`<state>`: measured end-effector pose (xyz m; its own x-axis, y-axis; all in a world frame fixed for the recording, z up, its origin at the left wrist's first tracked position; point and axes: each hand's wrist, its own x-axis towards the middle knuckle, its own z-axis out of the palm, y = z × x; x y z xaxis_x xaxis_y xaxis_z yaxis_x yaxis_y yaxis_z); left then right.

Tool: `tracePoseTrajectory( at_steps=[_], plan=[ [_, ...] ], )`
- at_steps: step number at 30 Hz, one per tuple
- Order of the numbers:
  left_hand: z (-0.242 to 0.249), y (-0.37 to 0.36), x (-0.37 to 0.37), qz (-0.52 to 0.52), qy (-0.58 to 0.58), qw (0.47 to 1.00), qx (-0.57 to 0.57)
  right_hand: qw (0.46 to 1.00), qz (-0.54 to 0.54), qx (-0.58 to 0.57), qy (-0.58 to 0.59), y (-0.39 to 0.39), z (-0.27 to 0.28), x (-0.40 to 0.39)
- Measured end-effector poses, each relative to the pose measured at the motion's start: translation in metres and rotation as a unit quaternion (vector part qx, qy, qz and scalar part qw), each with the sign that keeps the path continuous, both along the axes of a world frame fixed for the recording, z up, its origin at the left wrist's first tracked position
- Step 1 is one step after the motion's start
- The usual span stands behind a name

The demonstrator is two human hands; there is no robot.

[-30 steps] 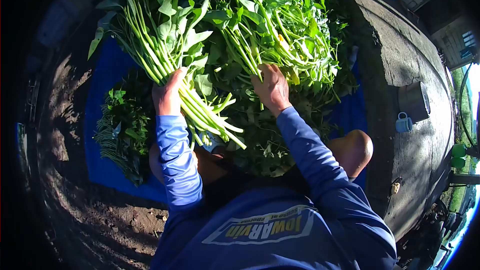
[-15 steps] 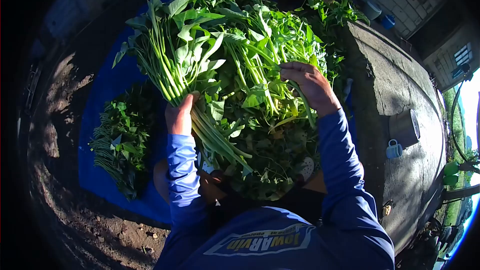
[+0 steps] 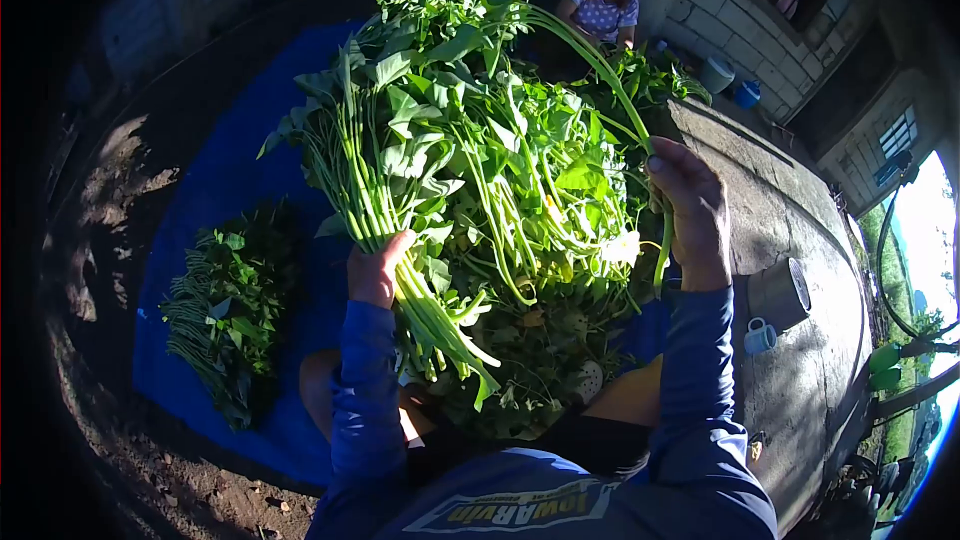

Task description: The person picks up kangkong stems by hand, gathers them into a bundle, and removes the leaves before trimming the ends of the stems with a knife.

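My left hand [image 3: 378, 270] is closed around a thick bunch of water spinach [image 3: 362, 175], its leaves pointing up and away and the cut stem ends hanging toward my lap. Off to the right, my right hand [image 3: 692, 202] pinches one long water spinach stem [image 3: 618, 88] between thumb and fingers. That stem arches up and left over the pile, and its lower end hangs below my fingers. Between and beyond both hands spreads a large heap of loose greens [image 3: 570, 175], sunlit on top and shaded near my feet.
A blue tarp [image 3: 200, 210] lies beneath the greens, with a stacked bundle [image 3: 230, 305] at the left. A concrete slab [image 3: 800, 210] on the right carries a metal pot [image 3: 782, 294] and a mug [image 3: 760, 336]. Another person [image 3: 602, 15] sits beyond the heap near buckets [image 3: 746, 93].
My right hand has moved right and drawn the long stem out of the heap. My left hand keeps the bunch, slightly lower in view. The camera view has shifted, showing more of the other person.
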<state>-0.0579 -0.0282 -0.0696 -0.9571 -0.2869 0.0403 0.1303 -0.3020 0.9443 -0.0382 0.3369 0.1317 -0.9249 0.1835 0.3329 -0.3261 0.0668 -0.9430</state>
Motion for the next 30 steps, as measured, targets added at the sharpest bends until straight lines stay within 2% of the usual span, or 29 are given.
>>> tracePoseTrajectory(
  at_steps=[1,2,5,6,7,8,9,11,12,14,16,17,18,20,21,23,26,28,30],
  plan=[
    [-0.010,-0.002,0.001,-0.019,0.034,0.987,-0.159,1.000,0.002,0.006,0.001,-0.001,-0.002,-0.002],
    [-0.018,-0.002,-0.003,-0.031,0.053,0.974,-0.218,1.000,0.003,0.011,0.003,-0.002,-0.004,-0.004],
    [-0.033,0.014,-0.005,-0.056,0.027,0.988,-0.141,0.999,-0.004,0.031,0.032,-0.009,-0.007,-0.017],
    [-0.022,0.018,0.001,-0.055,0.029,0.974,-0.220,0.998,-0.015,0.032,0.043,-0.019,-0.002,-0.014],
    [-0.010,0.023,0.004,-0.068,-0.083,0.985,-0.139,0.998,-0.019,0.034,0.057,-0.024,-0.003,-0.016],
    [-0.028,0.023,-0.002,-0.059,-0.046,0.984,-0.162,0.997,-0.025,0.035,0.070,-0.028,-0.005,-0.018],
    [-0.025,0.026,-0.003,-0.049,-0.010,0.981,-0.185,0.994,-0.041,0.064,0.082,-0.032,-0.008,-0.018],
    [-0.022,0.036,-0.003,-0.081,-0.065,0.994,-0.028,0.984,-0.076,0.135,0.085,-0.041,-0.018,-0.015],
    [-0.011,0.043,-0.001,-0.086,-0.094,0.991,0.051,0.987,-0.059,0.120,0.085,-0.051,-0.029,-0.010],
    [-0.049,0.047,-0.014,-0.081,-0.080,0.991,0.070,0.990,-0.017,0.138,0.039,-0.076,-0.058,0.004],
    [-0.043,0.056,-0.007,-0.064,-0.098,0.993,0.026,0.980,0.007,0.200,0.009,-0.097,-0.098,0.012],
    [-0.023,0.060,0.003,-0.058,-0.094,0.994,-0.014,0.975,0.039,0.218,0.005,-0.103,-0.125,0.012],
    [-0.038,0.063,0.000,-0.084,-0.117,0.987,0.068,0.969,0.051,0.236,-0.047,-0.115,-0.134,0.023],
    [-0.028,0.067,0.007,-0.085,-0.149,0.981,0.092,0.957,0.080,0.263,-0.089,-0.127,-0.155,0.034],
    [-0.033,0.066,0.004,-0.080,-0.131,0.985,0.084,0.956,0.078,0.277,-0.059,-0.129,-0.166,0.037],
    [-0.053,0.065,-0.001,-0.071,-0.100,0.990,0.068,0.956,0.085,0.279,-0.042,-0.130,-0.173,0.039],
    [-0.031,0.062,0.011,-0.139,-0.166,0.967,0.130,0.966,0.072,0.239,-0.059,-0.127,-0.164,0.037],
    [-0.059,0.060,0.003,-0.176,-0.185,0.955,0.150,0.965,0.013,0.260,-0.035,-0.129,-0.174,0.033],
    [-0.067,0.063,0.001,-0.177,-0.203,0.946,0.178,0.958,0.028,0.282,-0.048,-0.137,-0.179,0.039]
  ],
)
